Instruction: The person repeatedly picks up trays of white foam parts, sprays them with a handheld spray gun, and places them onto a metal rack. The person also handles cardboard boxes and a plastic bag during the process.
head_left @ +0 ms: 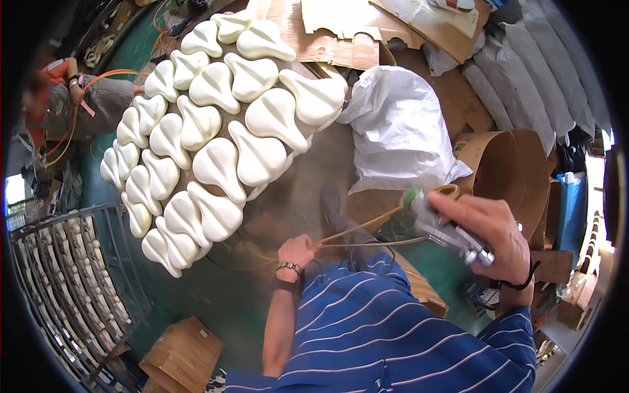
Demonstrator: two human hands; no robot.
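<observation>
My right hand (488,232) grips a metal spray gun (440,226) with a green tip, held out in front of my chest at the right. A tan hose (357,226) runs from the gun toward my left hand (296,252), which is closed on it lower down near my striped shirt. My left wrist wears a beaded bracelet. Ahead and to the left, several cream-white foam saddle shapes (219,124) lie in rows on a brown board. Neither hand touches them.
A white plastic sack (400,128) sits right of the board, with cardboard sheets (341,33) behind and a curved cardboard piece (517,164) beside it. A metal rack (65,275) stands at the lower left, a cardboard box (183,354) below. Another person (59,92) is at the far left.
</observation>
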